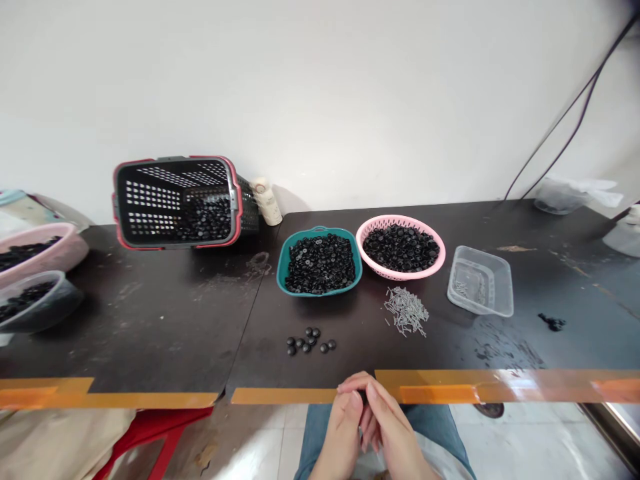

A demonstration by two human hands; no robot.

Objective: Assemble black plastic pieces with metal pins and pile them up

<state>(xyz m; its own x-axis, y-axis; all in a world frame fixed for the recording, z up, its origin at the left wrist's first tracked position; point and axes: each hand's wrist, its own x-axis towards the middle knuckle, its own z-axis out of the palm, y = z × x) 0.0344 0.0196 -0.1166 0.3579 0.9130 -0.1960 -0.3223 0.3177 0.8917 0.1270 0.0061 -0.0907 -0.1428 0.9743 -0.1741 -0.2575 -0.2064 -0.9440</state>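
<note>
My left hand (pixel 344 421) and my right hand (pixel 387 417) meet at the front edge of the table, fingers curled together. Between the thumbs a bit of a small black part (pixel 363 396) shows; the fingers hide most of it. Just beyond, to the left, several black round domed pieces (pixel 307 347) lie loose on the table. A teal basket (pixel 320 294) full of small black round parts stands behind them. Right of it is a pink basket (pixel 400 275) of black ring-like parts, with a pile of thin grey metal pins (pixel 407 311) in front.
A clear plastic tub (pixel 483 307) holds a few pins at the right. Farther right lie small black bits (pixel 552 323). A dark basket (pixel 240 200) on its side holds more black parts, beside a white bottle (pixel 268 202). Pink (pixel 75 248) and clear bowls stand far left.
</note>
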